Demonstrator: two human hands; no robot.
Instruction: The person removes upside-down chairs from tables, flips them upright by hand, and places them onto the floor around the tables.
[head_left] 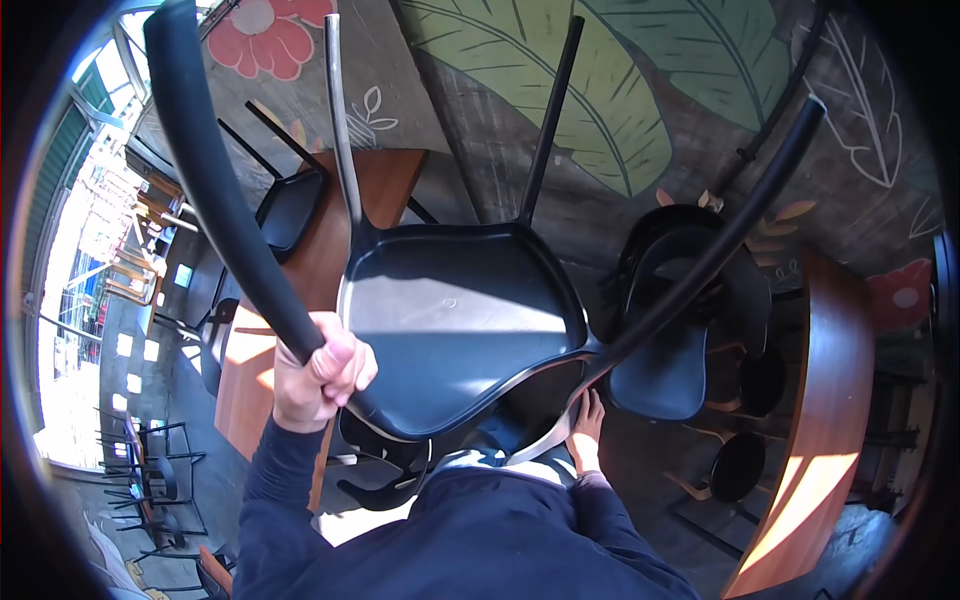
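A black chair (pixel 455 300) is tipped upside down in front of me, with the underside of its seat towards me and its legs sticking up and outward. My left hand (pixel 322 372) is closed in a fist around the near left leg, low down by the seat. On the other side, my right hand (pixel 588 432) grips the curved chair frame below the near right leg. Its fingers point upward along the frame, and its thumb is hidden. Sunlight falls in a band across the seat's underside.
A wooden table (pixel 375 190) stands behind on the left, with another upturned black chair (pixel 292 210) on it. Stacked black chairs (pixel 660 360) are at right, beside a second wooden table (pixel 825 400). A wall painted with leaves (pixel 560 80) rises behind.
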